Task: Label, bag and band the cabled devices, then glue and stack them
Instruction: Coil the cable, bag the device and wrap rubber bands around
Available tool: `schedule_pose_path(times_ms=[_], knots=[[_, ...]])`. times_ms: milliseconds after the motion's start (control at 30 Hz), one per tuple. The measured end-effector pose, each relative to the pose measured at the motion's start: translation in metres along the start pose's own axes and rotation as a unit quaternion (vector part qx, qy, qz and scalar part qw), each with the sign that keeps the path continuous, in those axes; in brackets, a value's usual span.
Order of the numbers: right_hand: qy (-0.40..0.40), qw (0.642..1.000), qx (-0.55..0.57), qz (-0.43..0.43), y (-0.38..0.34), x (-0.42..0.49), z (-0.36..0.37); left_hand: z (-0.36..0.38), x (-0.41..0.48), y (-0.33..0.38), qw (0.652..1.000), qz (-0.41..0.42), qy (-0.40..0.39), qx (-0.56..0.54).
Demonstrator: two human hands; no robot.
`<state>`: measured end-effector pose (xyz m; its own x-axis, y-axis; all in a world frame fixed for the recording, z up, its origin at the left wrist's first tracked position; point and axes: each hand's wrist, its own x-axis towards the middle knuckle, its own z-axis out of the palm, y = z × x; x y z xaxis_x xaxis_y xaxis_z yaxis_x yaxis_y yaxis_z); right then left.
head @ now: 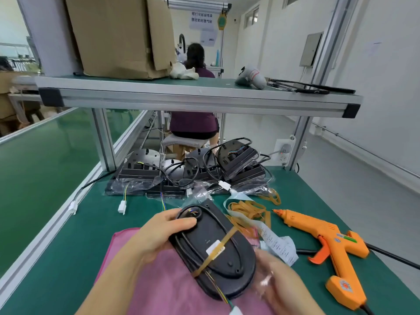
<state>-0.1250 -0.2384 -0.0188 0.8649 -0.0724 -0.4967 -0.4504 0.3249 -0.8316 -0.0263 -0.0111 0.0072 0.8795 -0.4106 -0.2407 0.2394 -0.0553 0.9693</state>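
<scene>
Now left hand [163, 233] grips the banded device [218, 253]

Green-matted workbench [56, 258] edged with aluminium rail. Above it, aluminium-profile upper shelf [197, 98] on two uprights, carrying a large brown cardboard box [118, 35]. Left: long green conveyor belt [45, 160]. Right: pale grey floor [341, 178], white wall [386, 76], grey wall-mounted cabinet [310, 50]. High windows [251, 18] at rear. Beyond the shelf, seated person in purple top [193, 123].
</scene>
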Motion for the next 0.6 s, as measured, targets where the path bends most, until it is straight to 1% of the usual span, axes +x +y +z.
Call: schedule_pose_path(times_ms=[33, 67, 100, 133, 167, 233, 300, 367, 400, 467, 500, 533, 567, 600], knots=[[-0.003, 0.998, 0.046, -0.037, -0.002, 0.004, -0.011, 0.004, 0.002, 0.004, 1.0, 0.003, -0.016, 0.025], [-0.027, 0.996, 0.062, -0.063, -0.008, 0.004, -0.015, 0.009, 0.004, 0.007, 0.998, 0.007, -0.034, 0.051], [-0.035, 0.995, 0.049, -0.073, -0.017, 0.005, -0.02, 0.014, 0.006, 0.011, 0.995, 0.012, -0.054, 0.081], [-0.054, 0.996, 0.018, -0.07, -0.026, 0.002, -0.026, 0.02, 0.008, 0.015, 0.991, 0.021, -0.075, 0.111], [-0.097, 0.993, -0.014, -0.059, -0.033, 0.004, -0.025, 0.026, 0.01, 0.019, 0.985, 0.031, -0.098, 0.136], [-0.144, 0.987, -0.05, -0.048, -0.041, 0.005, -0.018, 0.038, 0.014, 0.027, 0.976, 0.052, -0.138, 0.158], [-0.162, 0.984, -0.06, -0.045, -0.043, 0.006, -0.014, 0.046, 0.018, 0.033, 0.971, 0.061, -0.151, 0.174], [-0.139, 0.987, -0.051, -0.064, -0.042, 0.008, -0.018, 0.049, 0.021, 0.036, 0.973, 0.065, -0.133, 0.179], [-0.12, 0.989, -0.039, -0.082, -0.042, 0.008, -0.022, 0.05, 0.022, 0.035, 0.979, 0.063, -0.113, 0.156], [-0.08, 0.99, 0.002, -0.114, -0.04, 0.009, -0.031, 0.05, 0.025, 0.029, 0.995, 0.038, -0.04, 0.08], [-0.063, 0.989, 0.028, -0.127, -0.039, 0.01, -0.037, 0.051, 0.025, 0.023, 0.995, 0.027, 0.001, 0.094], [-0.049, 0.988, 0.052, -0.136, -0.039, 0.01, -0.041, 0.052, 0.026, 0.014, 0.98, 0.033, 0.026, 0.193], [-0.036, 0.986, 0.074, -0.143, -0.038, 0.01, -0.044, 0.053, 0.029, 0.002, 0.943, 0.053, 0.026, 0.328], [-0.022, 0.985, 0.093, -0.145, -0.038, 0.008, -0.045, 0.058, 0.029, -0.009, 0.899, 0.071, 0.014, 0.432]])
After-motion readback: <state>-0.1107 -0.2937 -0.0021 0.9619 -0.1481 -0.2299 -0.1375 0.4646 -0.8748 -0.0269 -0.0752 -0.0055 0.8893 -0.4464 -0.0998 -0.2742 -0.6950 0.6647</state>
